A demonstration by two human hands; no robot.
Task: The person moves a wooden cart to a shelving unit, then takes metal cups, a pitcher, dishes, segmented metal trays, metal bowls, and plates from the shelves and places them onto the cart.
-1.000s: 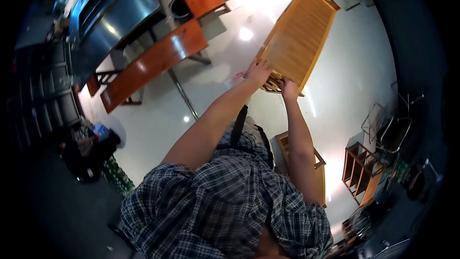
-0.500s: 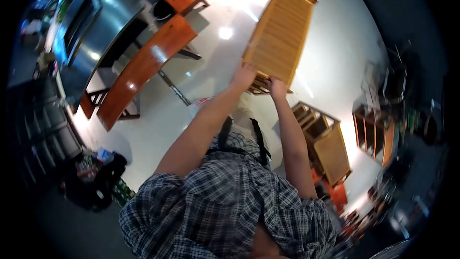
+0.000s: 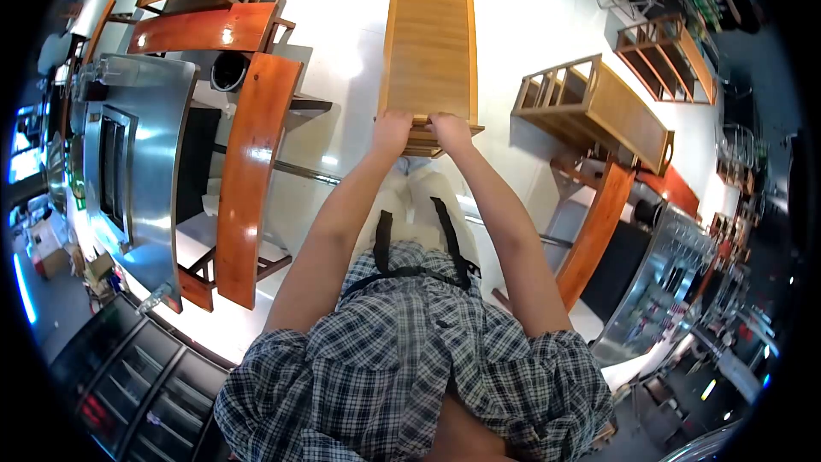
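A long, light-brown wooden shelf unit [image 3: 429, 43] stretches straight ahead of me on the floor, with a handle cutout at its far end. My left hand [image 3: 392, 131] is closed over the left part of its near top edge. Close beside it, my right hand [image 3: 449, 131] grips the same edge farther right. The fingertips of both hands are partly hidden behind the edge. Below them, part of the unit's open slatted end shows just in front of my legs.
To the left stand a reddish wooden bench [image 3: 250, 171] and a metal-topped table [image 3: 141, 162]. Another wooden shelf unit [image 3: 629, 120] is at the right, near a second bench [image 3: 596, 235]. Glossy pale floor [image 3: 342, 60] lies between them.
My view has turned, and the shelf unit has swung from slanting up to the right to pointing straight ahead. Both hands have kept their hold on its near end.
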